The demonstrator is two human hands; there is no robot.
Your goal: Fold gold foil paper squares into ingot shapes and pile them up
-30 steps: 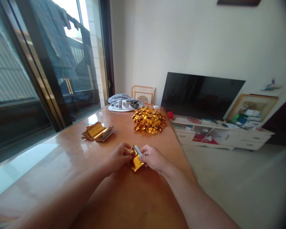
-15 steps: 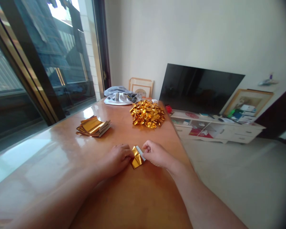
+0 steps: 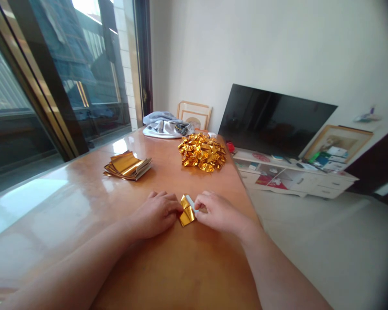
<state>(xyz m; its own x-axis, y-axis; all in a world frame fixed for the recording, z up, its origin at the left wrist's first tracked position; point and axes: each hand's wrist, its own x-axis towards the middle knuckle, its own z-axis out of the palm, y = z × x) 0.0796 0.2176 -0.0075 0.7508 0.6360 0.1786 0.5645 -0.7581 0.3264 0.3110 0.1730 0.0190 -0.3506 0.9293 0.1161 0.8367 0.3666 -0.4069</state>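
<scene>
A small sheet of gold foil paper (image 3: 187, 216) lies partly folded on the wooden table (image 3: 181, 267), with a pale strip along its right side. My left hand (image 3: 160, 214) rests on the table, its fingers closed at the paper's left edge. On the other side my right hand (image 3: 215, 211) has its fingers curled and pinched at the pale right edge. Farther off to the left sits a stack of gold foil sheets (image 3: 127, 165). Behind the paper, near the table's right edge, is a heap of folded gold foil pieces (image 3: 202, 153).
Bundled grey-blue cloth (image 3: 164, 125) lies at the table's far end, before leaning picture frames (image 3: 194, 114). A large television (image 3: 274, 118) stands on a white cabinet (image 3: 297, 178) to the right. Glass sliding doors (image 3: 97, 77) are on the left.
My right hand has shifted slightly and its fingers are curled tighter at the paper's right edge. My left hand stays at the left edge. The camera view has tilted a little.
</scene>
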